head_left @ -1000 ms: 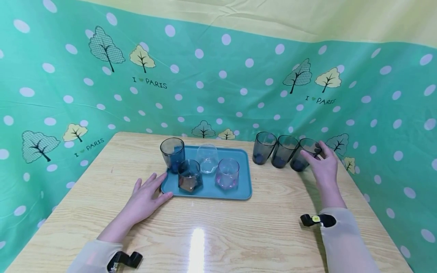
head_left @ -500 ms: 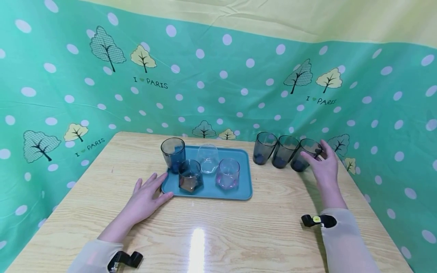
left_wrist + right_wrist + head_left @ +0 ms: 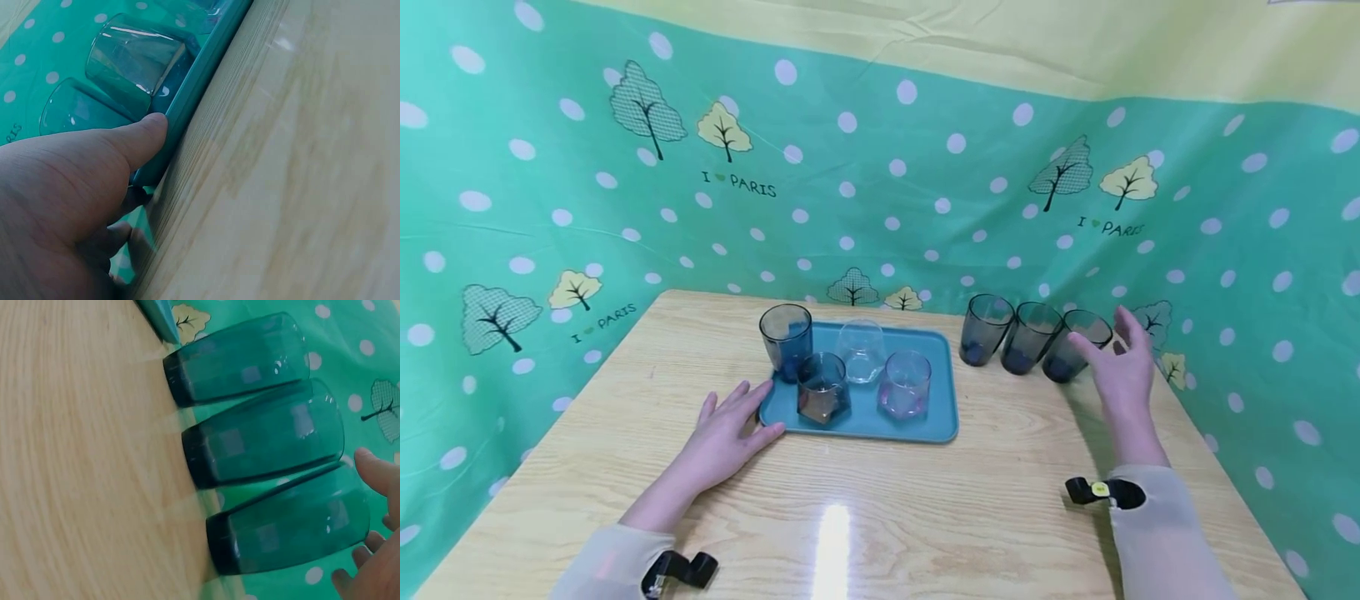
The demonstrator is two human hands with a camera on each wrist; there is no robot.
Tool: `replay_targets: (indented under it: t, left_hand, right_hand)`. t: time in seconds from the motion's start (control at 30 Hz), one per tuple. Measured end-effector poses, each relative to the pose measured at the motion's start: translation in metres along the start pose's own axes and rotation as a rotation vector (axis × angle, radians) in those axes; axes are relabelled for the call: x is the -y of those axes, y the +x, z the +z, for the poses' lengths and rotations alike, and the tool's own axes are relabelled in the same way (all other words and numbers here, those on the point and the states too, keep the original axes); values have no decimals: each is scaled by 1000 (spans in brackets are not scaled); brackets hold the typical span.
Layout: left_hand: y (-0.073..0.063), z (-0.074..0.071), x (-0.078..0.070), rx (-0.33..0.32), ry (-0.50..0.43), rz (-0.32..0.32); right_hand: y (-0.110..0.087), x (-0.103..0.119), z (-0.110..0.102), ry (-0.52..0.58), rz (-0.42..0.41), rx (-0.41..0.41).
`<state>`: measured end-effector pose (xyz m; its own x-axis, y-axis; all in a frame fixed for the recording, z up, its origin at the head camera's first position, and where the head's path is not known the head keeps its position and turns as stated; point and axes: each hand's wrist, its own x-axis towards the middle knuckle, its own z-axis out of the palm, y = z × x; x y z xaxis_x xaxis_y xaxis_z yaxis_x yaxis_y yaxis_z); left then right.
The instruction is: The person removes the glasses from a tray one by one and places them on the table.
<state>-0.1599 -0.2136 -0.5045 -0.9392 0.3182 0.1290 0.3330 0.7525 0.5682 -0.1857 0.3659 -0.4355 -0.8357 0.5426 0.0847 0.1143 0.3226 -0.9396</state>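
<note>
My left hand (image 3: pixel 724 440) rests at the near left corner of a blue tray (image 3: pixel 867 417), thumb and forefinger spread along its edge. In the left wrist view the thumb (image 3: pixel 147 134) lies against the tray's rim. On the tray stand a tall smoky glass (image 3: pixel 787 340), a short brownish faceted glass (image 3: pixel 822 392), a clear short glass (image 3: pixel 861 354) and a pinkish one (image 3: pixel 904 387). At the right, my right hand (image 3: pixel 1124 375) holds nothing, its thumb and fingers spread beside the rim of the rightmost tall dark glass (image 3: pixel 294 525).
Two matching tall dark glasses, the left one (image 3: pixel 985 333) and the middle one (image 3: pixel 1028 343), stand in a row with the rightmost, right of the tray. A green dotted cloth (image 3: pixel 910 192) hangs behind the wooden table (image 3: pixel 925 517) and along its sides.
My right hand has let go of the rightmost tall glass and drawn slightly right of it. The left hand stays at the tray corner. The head view has shifted a little.
</note>
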Motion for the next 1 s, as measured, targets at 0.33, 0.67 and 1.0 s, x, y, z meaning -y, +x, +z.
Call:
replay_targets:
  t: [0.33,0.67,1.0]
  left_hand:
    - [-1,-2,2,-9,-3,-6]
    - [2,2,0,-13,-8,4]
    - [-2,3,1,-15,-4,-7]
  right_hand:
    - [-17,30,12,46,-189,-121]
    - [-48,68,39,121,-251,-16]
    - [-71,104,91,138,-420,196]
